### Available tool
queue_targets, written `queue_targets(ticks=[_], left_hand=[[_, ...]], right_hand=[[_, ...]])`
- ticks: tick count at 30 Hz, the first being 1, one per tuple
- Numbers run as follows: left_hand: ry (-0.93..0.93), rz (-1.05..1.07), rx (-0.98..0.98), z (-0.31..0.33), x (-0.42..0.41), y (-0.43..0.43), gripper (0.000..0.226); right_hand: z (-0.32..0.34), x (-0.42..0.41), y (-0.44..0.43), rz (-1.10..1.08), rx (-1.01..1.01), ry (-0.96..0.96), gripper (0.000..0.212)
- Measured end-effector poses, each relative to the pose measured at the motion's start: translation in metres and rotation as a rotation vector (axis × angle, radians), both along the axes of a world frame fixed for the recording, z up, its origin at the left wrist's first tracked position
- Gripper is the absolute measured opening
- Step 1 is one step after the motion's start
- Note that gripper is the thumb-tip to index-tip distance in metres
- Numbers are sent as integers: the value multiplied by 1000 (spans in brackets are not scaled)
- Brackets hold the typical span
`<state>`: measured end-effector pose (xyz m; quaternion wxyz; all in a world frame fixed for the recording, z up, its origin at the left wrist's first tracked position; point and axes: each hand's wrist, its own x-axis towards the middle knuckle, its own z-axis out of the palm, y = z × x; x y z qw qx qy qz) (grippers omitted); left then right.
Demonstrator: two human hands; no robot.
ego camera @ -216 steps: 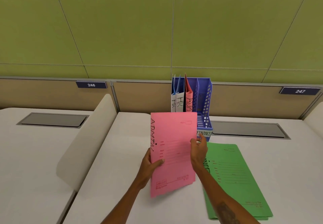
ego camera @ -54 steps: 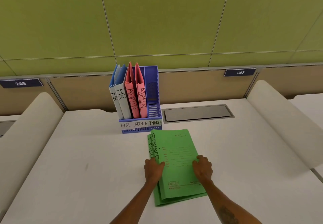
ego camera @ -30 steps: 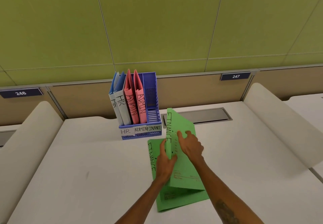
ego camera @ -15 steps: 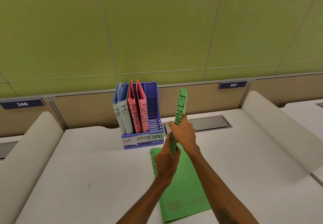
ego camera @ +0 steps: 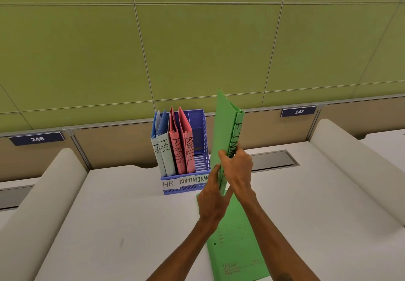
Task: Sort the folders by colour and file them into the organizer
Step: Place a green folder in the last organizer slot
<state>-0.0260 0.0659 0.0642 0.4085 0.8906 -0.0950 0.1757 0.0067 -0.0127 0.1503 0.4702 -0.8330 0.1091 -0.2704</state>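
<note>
Both hands hold one green folder (ego camera: pixel 225 131) up on end above the table (ego camera: pixel 114 219), just to the right of the blue organizer (ego camera: pixel 200 127). Its long axis runs nearly vertical, tipped a little so the top leans left, and the lettered spine faces the person. The right hand (ego camera: pixel 238 168) wraps the spine about midway, fingers (ego camera: pixel 223 156) curled round the left edge and pinching the cover. The left hand (ego camera: pixel 213 195) grips lower down, thumb pressed against the folder's near face.

A second green folder (ego camera: pixel 238 243) lies flat on the table under the forearms, long axis running away from the person.

In the organizer, two blue folders (ego camera: pixel 163 149) stand upright above the HR label, two pink folders (ego camera: pixel 183 149) above ADMIN. The rightmost slot, labelled FINAN before the held folder hides the rest, has nothing standing in it.
</note>
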Motion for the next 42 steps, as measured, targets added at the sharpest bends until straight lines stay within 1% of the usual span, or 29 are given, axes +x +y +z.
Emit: queue_targets(ticks=[3,10,15,19,23,29,33,39,42], left_hand=[[71,-31,-24,-3,7,11,81],[173,-90,-119,-4,37,35,73],[223,-93,-151,-2,60,48,64],[305,-107,-216,-5,77,59,64],[369,-157,-224,-9,90,67,67],[465,-203,-257,-16,107,70,71],[498,-196,-252,-24,114,70,71],[513,-182,-203,-37,120,72,66],[510,-182,-183,-45,121,75,63]], right_hand=[[-1,11,8,34,16,-41,32],[-4,49,24,100,29,-122,32],[-5,79,32,120,18,-157,25],[-5,102,40,164,30,-140,22],[-9,122,47,173,-22,-126,25],[-16,146,51,174,-33,-96,30],[-27,157,53,179,-29,-52,29],[-55,166,55,194,-33,45,34],[-69,166,57,203,-29,92,34]])
